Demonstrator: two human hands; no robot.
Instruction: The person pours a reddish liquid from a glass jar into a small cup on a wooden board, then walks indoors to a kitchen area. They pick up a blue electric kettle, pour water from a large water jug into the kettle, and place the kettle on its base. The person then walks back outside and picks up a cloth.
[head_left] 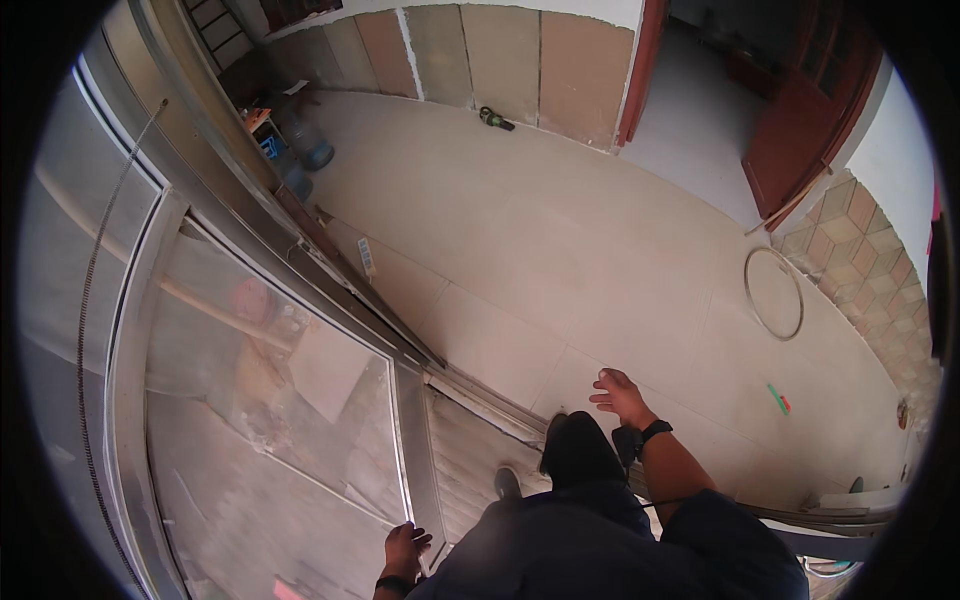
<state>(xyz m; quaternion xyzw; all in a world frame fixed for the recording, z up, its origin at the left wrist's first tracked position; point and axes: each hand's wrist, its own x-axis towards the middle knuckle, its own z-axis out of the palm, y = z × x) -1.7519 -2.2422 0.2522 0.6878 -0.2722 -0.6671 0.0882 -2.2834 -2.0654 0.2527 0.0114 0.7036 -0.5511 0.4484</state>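
Observation:
My right hand reaches out over the pale tiled floor, past the door sill. Its fingers are loosely spread and nothing is in them. A dark band circles that wrist. Low in the view, my left hand hangs beside the metal frame of a glass door. The fingers there are half bent and apart, with no object seen in them; whether they touch the frame I cannot tell. One leg is over the sill, while the other shoe stands on the ribbed strip.
A metal hoop lies at the right near a tiled wall. Closer in is a green and red strip. A power strip and large water bottles lie to the left. A dark green tool sits by the far wall. A red door stands ajar.

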